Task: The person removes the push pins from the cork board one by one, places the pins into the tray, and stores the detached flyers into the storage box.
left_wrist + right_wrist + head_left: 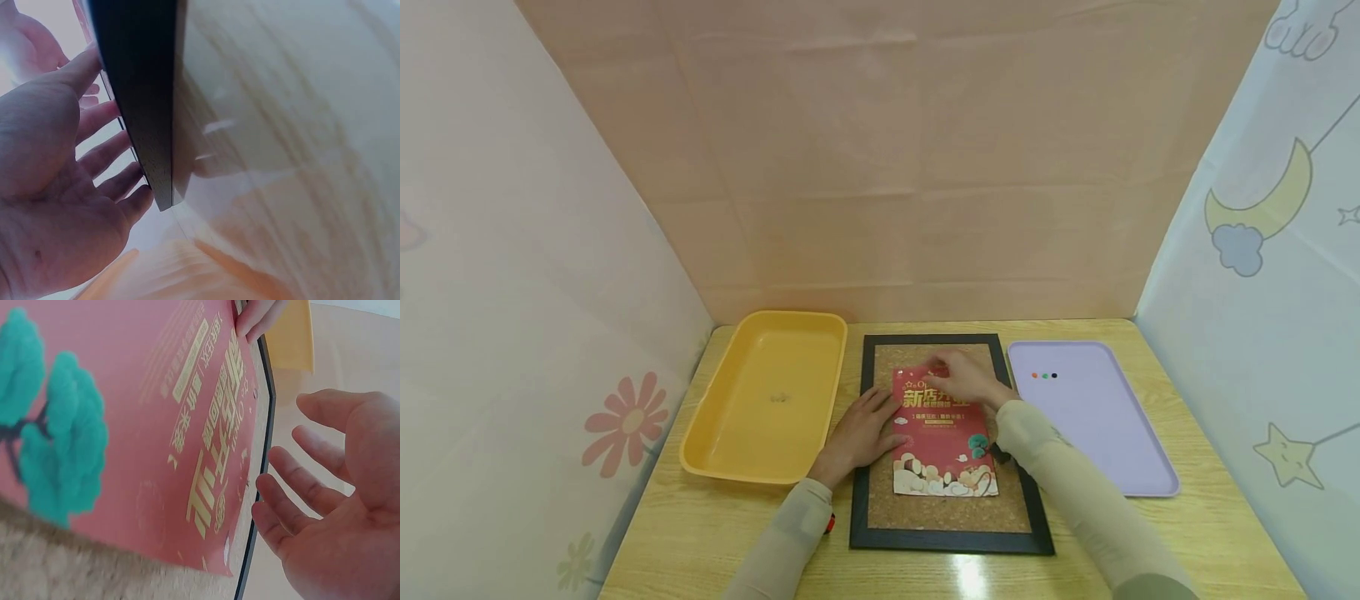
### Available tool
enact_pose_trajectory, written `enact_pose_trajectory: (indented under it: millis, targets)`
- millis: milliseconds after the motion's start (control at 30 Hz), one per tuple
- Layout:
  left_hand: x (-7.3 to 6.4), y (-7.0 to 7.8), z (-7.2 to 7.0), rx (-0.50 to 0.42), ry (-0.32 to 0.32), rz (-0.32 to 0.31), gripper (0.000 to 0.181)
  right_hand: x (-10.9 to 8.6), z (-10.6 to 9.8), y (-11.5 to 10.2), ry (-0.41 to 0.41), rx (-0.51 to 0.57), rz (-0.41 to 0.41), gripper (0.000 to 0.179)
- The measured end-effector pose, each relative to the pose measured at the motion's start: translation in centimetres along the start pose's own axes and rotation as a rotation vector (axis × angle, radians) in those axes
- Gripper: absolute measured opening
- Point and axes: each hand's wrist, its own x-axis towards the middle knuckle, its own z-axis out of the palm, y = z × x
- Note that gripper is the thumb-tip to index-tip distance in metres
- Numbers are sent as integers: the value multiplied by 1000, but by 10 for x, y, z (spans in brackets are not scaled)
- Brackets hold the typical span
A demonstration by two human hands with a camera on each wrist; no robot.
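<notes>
A red poster (936,450) with gold lettering and green trees lies on a cork board (947,515) with a black frame (951,542). My left hand (862,429) rests at the poster's left edge with its fingers spread; in the left wrist view the left hand (69,162) reaches over the frame's side. Over the poster's top part is my right hand (962,379). The right wrist view shows this hand (337,487) with loosely bent fingers and nothing between them, close to the poster's top edge.
On the left stands a yellow tray (838,367) with a small clump of something in it. A lilac tray (1097,425) lies on the right, bearing small orange, green and black pieces (1045,376). Patterned cloth walls (1232,333) enclose the wooden table (1217,550).
</notes>
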Motion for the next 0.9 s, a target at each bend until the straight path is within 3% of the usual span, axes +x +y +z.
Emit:
enact_pose_trajectory:
  millis: [267, 900]
  targets:
    - [2, -3, 2, 3, 8, 8, 79, 14, 9, -3, -33, 59, 3, 30]
    - [2, -3, 1, 7, 21, 9, 83, 45, 28, -3, -40, 80, 13, 21]
